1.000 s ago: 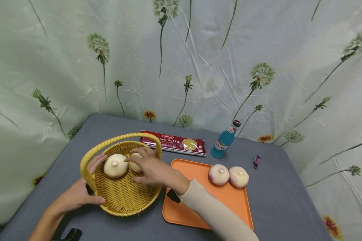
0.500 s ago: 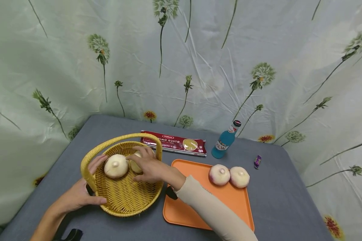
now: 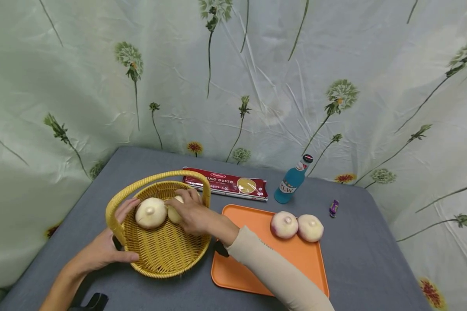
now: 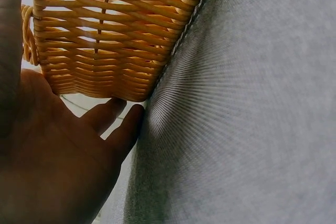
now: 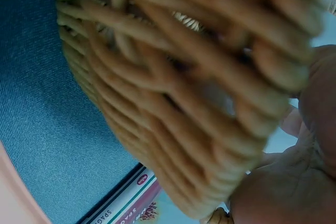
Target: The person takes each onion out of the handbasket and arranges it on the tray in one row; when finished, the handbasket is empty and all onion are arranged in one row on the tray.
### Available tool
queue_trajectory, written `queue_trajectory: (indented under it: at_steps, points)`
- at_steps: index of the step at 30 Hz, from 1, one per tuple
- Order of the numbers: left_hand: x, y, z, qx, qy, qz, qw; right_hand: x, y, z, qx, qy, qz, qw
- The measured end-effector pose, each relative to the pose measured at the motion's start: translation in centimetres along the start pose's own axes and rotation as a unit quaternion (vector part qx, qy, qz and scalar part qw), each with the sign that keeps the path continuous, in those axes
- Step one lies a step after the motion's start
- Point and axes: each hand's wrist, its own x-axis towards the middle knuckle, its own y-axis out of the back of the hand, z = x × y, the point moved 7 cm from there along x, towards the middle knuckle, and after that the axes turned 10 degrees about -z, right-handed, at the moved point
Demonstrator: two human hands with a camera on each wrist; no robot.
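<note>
A yellow wicker basket (image 3: pixel 155 255) with a tall handle stands at the left of the table. My left hand (image 3: pixel 101 252) holds its left side, thumb along the front rim and fingers at the back. In the left wrist view, that hand (image 4: pixel 68 156) lies along the woven outer wall. Inside the basket sits a whitish turnip (image 3: pixel 151 213). Just right of it, my right hand (image 3: pixel 192 216) grips a second turnip (image 3: pixel 174 211), its fingers curled over the top and hiding much of it. The right wrist view mostly shows the basket's weave, with part of the hand (image 5: pixel 294 182) at right.
An orange tray (image 3: pixel 237 272) lies right of the basket, under the right forearm. Two purple-tinged turnips (image 3: pixel 284 225) sit at its right side. Behind are a red spaghetti packet (image 3: pixel 225 185) and a blue bottle (image 3: pixel 291 183). A purple-wrapped candy (image 3: pixel 334 208) lies farther right.
My right hand has closed more around the right-hand turnip in the basket, and its thumb has gone out of sight. The left hand and basket stay in place.
</note>
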Motion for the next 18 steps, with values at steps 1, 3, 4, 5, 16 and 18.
queue_trajectory:
  at_steps: [1,3,4,5,16,18]
  points:
    - [0.04,0.03,0.05,0.001,-0.003,0.000,1.0000,0.00,0.03,-0.01,-0.002,-0.001,0.003,1.000]
    - [0.10,0.09,0.12,0.004,-0.008,0.001,1.0000,0.01,0.08,-0.03,-0.001,-0.004,0.007,1.000]
    - [0.11,0.07,0.13,0.004,-0.010,0.000,0.9999,0.01,0.06,-0.02,0.000,-0.004,0.008,1.000]
    - [0.12,0.06,0.14,0.005,-0.010,0.001,0.9999,0.02,0.05,-0.01,-0.001,-0.006,0.008,1.000]
    - [0.06,0.01,0.19,0.003,-0.006,0.004,1.0000,-0.31,-0.17,-0.53,-0.057,-0.021,0.026,0.998]
    - [0.04,0.04,0.25,0.003,-0.004,0.004,1.0000,-0.63,-0.04,-0.77,-0.071,-0.015,0.038,0.997]
